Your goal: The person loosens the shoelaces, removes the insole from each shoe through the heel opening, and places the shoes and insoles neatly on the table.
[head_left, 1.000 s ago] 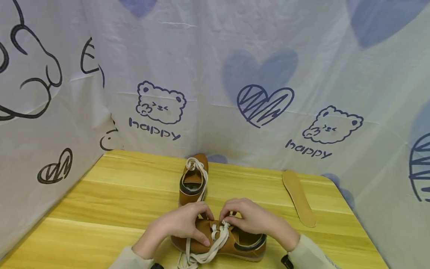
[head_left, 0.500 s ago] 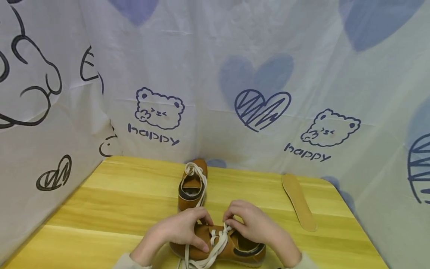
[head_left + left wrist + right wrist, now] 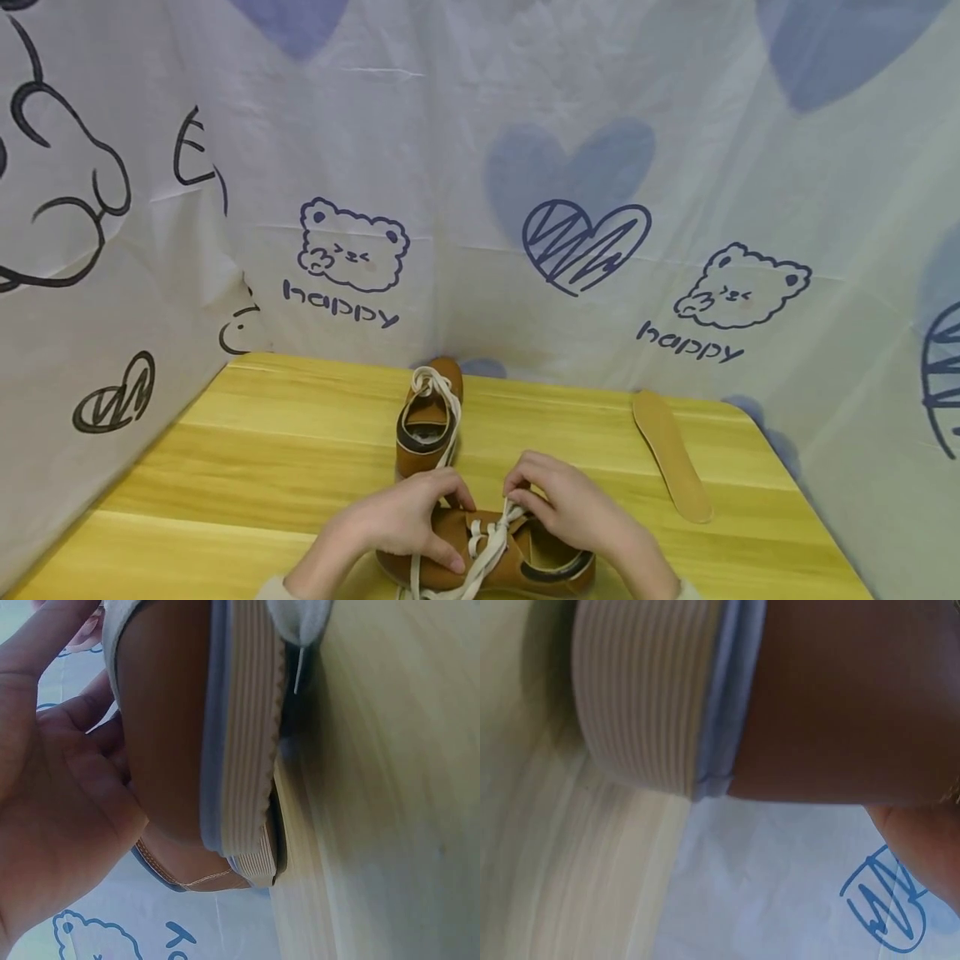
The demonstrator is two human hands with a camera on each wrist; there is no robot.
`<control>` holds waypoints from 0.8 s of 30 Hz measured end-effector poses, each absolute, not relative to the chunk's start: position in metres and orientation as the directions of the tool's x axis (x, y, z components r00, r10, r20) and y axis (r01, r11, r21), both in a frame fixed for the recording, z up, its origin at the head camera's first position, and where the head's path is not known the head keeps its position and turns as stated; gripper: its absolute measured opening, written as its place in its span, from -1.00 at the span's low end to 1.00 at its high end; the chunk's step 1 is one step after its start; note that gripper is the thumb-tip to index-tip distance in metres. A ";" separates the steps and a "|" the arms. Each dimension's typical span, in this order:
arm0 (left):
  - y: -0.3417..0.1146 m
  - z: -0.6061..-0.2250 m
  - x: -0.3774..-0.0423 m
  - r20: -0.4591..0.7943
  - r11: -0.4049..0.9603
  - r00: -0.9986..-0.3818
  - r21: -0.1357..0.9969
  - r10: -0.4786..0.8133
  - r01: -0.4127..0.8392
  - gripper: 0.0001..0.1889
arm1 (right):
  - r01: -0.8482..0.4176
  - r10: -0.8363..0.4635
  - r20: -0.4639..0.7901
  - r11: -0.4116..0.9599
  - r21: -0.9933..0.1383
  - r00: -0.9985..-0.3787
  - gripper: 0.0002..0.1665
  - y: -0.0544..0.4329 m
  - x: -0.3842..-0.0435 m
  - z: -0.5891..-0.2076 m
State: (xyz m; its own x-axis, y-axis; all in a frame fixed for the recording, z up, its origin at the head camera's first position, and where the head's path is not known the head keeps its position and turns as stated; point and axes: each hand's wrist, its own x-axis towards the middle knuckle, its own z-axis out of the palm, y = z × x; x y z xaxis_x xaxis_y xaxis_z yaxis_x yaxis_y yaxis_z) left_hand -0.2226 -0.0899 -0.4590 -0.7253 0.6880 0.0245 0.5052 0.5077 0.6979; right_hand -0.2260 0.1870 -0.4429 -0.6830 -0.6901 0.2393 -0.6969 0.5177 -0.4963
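A brown leather shoe [image 3: 517,568] lies lengthwise across the table's front, toe to the left. My left hand [image 3: 405,518] holds its toe part, thumb on the near side and fingers at the far side; the left wrist view shows that palm [image 3: 79,780] beside the shoe's upper [image 3: 165,727]. With thumb and index finger, my right hand [image 3: 566,504] pinches an off-white shoelace [image 3: 491,557] above the shoe's opening. Loose lace hangs over the near side. In the right wrist view the heel [image 3: 832,697] hides most of the right hand [image 3: 922,847].
A second brown shoe [image 3: 423,460] stands behind the left hand, heel toward me, its laces looped on top. A tan insole [image 3: 672,458] lies at the right of the wooden table [image 3: 240,450]. Printed white cloth [image 3: 465,317] stands behind the table.
My right hand has moved slightly right, away from the lacing, drawing the pinched lace up into a straighter line. The left hand keeps its hold on the toe. The head view has tilted slightly up.
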 end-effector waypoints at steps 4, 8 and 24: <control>-0.091 -0.458 -0.222 0.020 0.503 -0.726 0.707 0.688 0.496 -0.47 | -0.708 -0.684 0.269 0.510 -0.489 -0.678 -0.94 0.189 -0.228 -0.444; -0.091 -0.457 -0.222 0.018 0.498 -0.725 0.715 0.688 0.491 -0.47 | -0.723 -0.685 0.295 0.498 -0.478 -0.666 -0.93 0.189 -0.229 -0.444; -0.089 -0.458 -0.222 0.009 0.509 -0.725 0.706 0.689 0.492 -0.46 | -0.747 -0.647 0.390 0.482 -0.457 -0.656 -0.92 0.196 -0.231 -0.449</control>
